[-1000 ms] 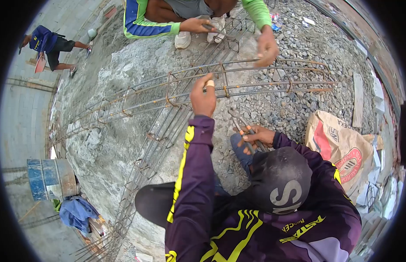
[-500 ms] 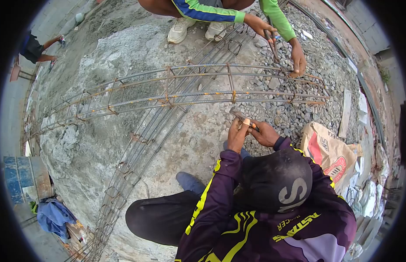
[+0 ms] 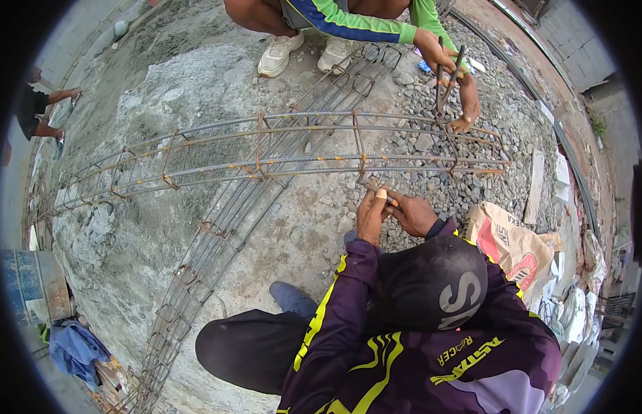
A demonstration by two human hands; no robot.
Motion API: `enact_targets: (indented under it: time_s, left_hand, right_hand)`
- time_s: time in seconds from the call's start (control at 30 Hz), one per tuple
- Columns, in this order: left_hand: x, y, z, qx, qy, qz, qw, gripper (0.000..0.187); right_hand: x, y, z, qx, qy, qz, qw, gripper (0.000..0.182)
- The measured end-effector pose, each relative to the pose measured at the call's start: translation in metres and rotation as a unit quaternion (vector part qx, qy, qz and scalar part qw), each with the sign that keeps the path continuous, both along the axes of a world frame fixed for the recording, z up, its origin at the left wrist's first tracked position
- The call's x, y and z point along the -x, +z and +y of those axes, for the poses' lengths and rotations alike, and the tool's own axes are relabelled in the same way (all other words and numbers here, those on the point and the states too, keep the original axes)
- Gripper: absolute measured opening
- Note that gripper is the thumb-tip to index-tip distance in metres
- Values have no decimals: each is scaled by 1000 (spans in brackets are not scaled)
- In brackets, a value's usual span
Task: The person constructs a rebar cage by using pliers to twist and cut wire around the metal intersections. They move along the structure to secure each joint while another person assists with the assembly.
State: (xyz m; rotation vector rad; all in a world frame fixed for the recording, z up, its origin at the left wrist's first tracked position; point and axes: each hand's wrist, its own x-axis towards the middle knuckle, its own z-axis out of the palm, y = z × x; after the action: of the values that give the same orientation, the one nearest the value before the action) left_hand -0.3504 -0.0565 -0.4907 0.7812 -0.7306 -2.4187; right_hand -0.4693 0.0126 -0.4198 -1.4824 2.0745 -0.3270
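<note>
Neither my left hand nor my right hand shows in the view. Below me, a co-worker in a purple jersey (image 3: pixel 431 352) crouches with their back to me. Both of that person's hands (image 3: pixel 390 214) hold dark pincers (image 3: pixel 376 188), whose tip is at the near bars of a long rebar cage (image 3: pixel 307 160). Across the cage, a second worker in green sleeves (image 3: pixel 362 26) grips another pair of pincers (image 3: pixel 442 90) in one hand (image 3: pixel 433 50). Their other hand (image 3: pixel 466 114) is at a stirrup near the cage's right end.
A second rebar cage (image 3: pixel 193 272) runs diagonally beneath the first. Gravel (image 3: pixel 431 190) lies under the right end. A paper sack (image 3: pixel 504 238) and a wooden strip (image 3: pixel 535 186) are at the right. Blue cloth (image 3: pixel 76 348) lies lower left; another person (image 3: pixel 41 110) is far left.
The view has shifted slightly. The green-sleeved worker's pincers now stand more upright with handles apart. The purple-jersey worker's pincers have come up against the near bars.
</note>
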Motion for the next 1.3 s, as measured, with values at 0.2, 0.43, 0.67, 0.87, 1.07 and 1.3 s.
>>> enact_targets:
  time_s: [0.2,0.43,0.67,0.87,1.07,1.3]
  left_hand:
    - [0,-2,-9,19,-2,-21,1000,57]
    - [4,0,-8,11,11,-8,1000,61]
    - [-5,6,-9,4,8,-29,1000,57]
    - [12,34,-3,-92,36,60,993,59]
    - [15,68,-1,-99,30,221,970,50]
    - [-37,27,-6,6,-137,66,988,51]
  right_hand:
    - [-4,-12,7,54,36,86,994,57]
    - [4,5,36,20,-38,-46,998,48]
    - [-10,-11,30,-57,-124,-55,989,35]
    - [42,53,-4,-193,22,-34,980,36]
    - [12,160,-129,-351,321,327,816,23]
    - [37,72,-50,-385,47,-221,895,37]
